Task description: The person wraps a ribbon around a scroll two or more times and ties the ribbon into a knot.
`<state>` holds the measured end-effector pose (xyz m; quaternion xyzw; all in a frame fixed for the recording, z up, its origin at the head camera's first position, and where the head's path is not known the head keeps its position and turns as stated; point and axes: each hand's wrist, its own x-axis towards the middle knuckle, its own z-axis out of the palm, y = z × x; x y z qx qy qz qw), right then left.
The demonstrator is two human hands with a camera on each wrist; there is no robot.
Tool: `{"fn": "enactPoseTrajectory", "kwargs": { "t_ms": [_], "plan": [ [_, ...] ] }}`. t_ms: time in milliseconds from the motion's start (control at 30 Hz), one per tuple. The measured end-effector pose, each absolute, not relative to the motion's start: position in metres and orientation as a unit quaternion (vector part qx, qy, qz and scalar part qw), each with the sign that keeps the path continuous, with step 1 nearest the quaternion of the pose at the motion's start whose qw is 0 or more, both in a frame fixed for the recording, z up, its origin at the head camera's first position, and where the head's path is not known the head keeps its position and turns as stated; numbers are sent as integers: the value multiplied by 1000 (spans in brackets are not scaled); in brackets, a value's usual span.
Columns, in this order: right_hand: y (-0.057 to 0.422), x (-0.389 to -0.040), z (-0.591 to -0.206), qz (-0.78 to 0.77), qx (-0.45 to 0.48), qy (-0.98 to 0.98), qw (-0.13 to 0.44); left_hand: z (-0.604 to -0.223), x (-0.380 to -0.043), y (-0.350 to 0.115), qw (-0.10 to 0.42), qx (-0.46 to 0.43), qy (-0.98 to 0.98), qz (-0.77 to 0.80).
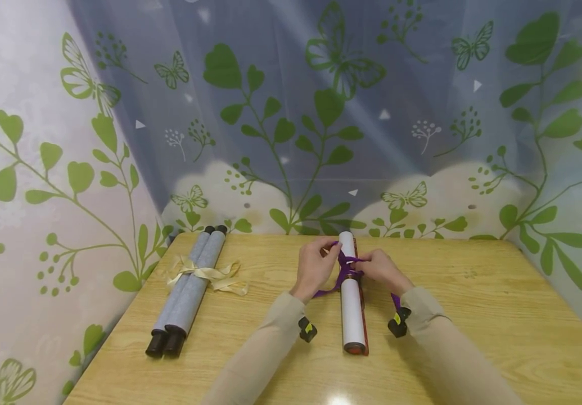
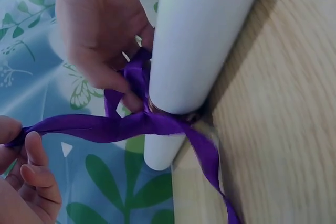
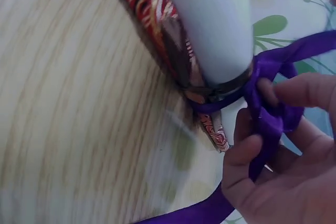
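Observation:
A white roll (image 1: 353, 315) lies lengthwise on the table, with a purple ribbon (image 1: 343, 273) around its middle. A red and gold patterned strip (image 3: 152, 3) runs along the roll's right side. Over the roll's left edge, my left hand (image 1: 316, 267) pinches one stretch of the ribbon and draws it out taut, as the left wrist view shows. My right hand (image 1: 383, 269) holds a loop of ribbon between thumb and fingers, right at the knot. One ribbon tail (image 3: 194, 213) trails below the right hand; another hangs beside the roll on the left.
Two grey rolls (image 1: 197, 281) with black ends lie together at the left of the wooden table (image 1: 270, 315), tied with a cream ribbon (image 1: 215, 274). A curtain (image 1: 270, 112) printed with leaves and butterflies stands behind the table and along its sides.

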<state>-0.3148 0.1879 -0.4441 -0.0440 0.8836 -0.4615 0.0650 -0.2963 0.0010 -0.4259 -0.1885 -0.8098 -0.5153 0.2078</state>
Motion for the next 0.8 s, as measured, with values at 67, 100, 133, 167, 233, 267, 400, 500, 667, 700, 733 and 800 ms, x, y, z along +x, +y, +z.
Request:
{"fn": "enactPoseTrajectory", "kwargs": {
  "t_ms": [67, 100, 133, 167, 233, 267, 400, 500, 667, 700, 733, 800],
  "plan": [
    [190, -312, -441, -492, -33, 866, 83, -428, -296, -2, 204, -186, -812, -514],
    [192, -310, -439, -518, -23, 850, 96, -428, -296, -4, 201, -184, -814, -513],
    [193, -308, -438, -542, -11, 834, 107, -429, -295, -5, 198, -181, -817, -511],
    [194, -307, -437, -568, 6, 815, 118, -430, -295, -7, 195, -180, -819, -510],
    [196, -304, -436, -612, 35, 778, 134, -431, -294, -10, 190, -178, -822, -506],
    [197, -303, -436, -629, 43, 763, 144, -431, -294, -11, 189, -177, -823, -505],
    [201, -299, -435, -642, 63, 750, 147, -432, -294, -15, 191, -179, -821, -507],
    [203, -298, -436, -597, 50, 793, 110, -432, -295, -16, 189, -179, -819, -512],
    [205, -300, -440, -422, -9, 906, 4, -432, -294, -15, 185, -175, -819, -514],
    [205, -301, -441, -397, -11, 918, -10, -432, -294, -15, 185, -174, -819, -514],
    [204, -302, -441, -382, -20, 924, -17, -433, -294, -14, 185, -174, -819, -515],
    [202, -305, -442, -366, -43, 929, -16, -433, -294, -14, 188, -173, -818, -515]
  ]
}}
